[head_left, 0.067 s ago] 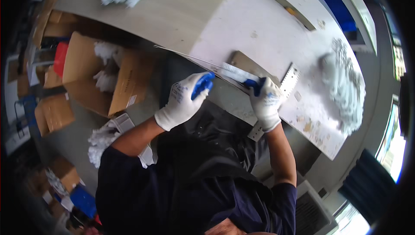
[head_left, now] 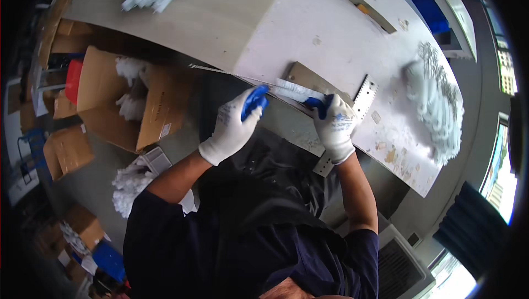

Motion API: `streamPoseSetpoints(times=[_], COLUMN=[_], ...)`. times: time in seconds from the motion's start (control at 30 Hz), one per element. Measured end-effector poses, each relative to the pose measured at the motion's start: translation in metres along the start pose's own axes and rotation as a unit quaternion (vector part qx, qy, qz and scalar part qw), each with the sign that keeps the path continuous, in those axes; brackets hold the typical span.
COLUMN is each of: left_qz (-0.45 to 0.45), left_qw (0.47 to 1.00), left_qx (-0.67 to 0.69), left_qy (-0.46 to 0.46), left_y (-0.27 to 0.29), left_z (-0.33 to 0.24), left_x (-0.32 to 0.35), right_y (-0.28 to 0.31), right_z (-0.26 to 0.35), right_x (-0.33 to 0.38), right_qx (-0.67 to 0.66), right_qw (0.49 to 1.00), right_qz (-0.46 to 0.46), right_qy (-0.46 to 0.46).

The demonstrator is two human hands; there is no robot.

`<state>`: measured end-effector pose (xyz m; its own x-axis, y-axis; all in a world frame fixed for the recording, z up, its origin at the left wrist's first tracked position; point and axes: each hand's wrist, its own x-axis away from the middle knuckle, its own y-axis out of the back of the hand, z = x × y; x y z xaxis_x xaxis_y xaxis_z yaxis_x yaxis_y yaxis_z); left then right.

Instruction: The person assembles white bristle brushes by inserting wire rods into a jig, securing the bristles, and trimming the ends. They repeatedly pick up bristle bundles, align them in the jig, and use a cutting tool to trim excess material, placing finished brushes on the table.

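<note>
Matt white knitted-looking cloth with a blue coating (head_left: 254, 99) covers the left grip (head_left: 234, 120) and right grip (head_left: 334, 125). The white piece (head_left: 292, 90) looks fibrous, its thin wire (head_left: 220, 71) metallic. The surface (head_left: 297, 34) looks smooth, with rough-looking stains (head_left: 390, 157) towards its near right corner. Along its right edge lie fluffy bundles (head_left: 438, 117); the perforated strip (head_left: 366, 96) looks metallic.

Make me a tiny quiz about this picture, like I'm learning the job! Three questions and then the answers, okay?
1. True or false: the left hand wears a white and blue glove.
2. Which hand holds the white strip?
A) left
B) right
3. Fill in: the big open cardboard box is on the person's ___ side.

Key:
1. True.
2. B: the right hand holds it.
3. Left.
</note>
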<state>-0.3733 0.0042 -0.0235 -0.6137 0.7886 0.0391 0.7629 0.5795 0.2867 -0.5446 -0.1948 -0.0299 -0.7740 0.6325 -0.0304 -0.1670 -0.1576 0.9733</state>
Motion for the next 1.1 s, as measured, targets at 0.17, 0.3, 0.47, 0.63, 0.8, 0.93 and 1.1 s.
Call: streamPoseSetpoints(times=[0.17,0.3,0.47,0.63,0.8,0.93,1.1], left_qz=[-0.148,-0.166,-0.070,0.131,0.134,0.077,-0.010], left_qw=[0.910,0.853,0.904,0.978,0.955,0.996,0.998], left_qx=[0.348,0.466,0.382,0.107,0.189,0.033,-0.008], left_qy=[0.170,0.167,0.178,0.126,0.184,-0.006,-0.066], left_y=[-0.050,-0.085,-0.108,-0.181,-0.173,-0.143,-0.076], left_z=[-0.027,-0.030,-0.044,-0.076,-0.069,-0.040,-0.005], left_x=[-0.060,-0.122,-0.165,-0.184,-0.189,-0.200,-0.179], right_y=[0.002,0.008,0.003,-0.001,0.004,0.013,0.009], right_z=[0.000,0.002,-0.023,-0.018,-0.026,-0.020,-0.024], right_x=[0.000,-0.006,-0.008,-0.005,-0.004,-0.009,-0.008], right_qx=[-0.004,-0.009,-0.032,-0.075,-0.061,-0.022,0.024], right_qw=[1.000,0.999,0.993,0.989,0.994,0.996,0.990], right_qz=[0.020,0.040,0.059,-0.010,0.018,0.045,-0.027], right_qy=[-0.015,0.004,0.095,0.125,0.089,0.079,0.136])
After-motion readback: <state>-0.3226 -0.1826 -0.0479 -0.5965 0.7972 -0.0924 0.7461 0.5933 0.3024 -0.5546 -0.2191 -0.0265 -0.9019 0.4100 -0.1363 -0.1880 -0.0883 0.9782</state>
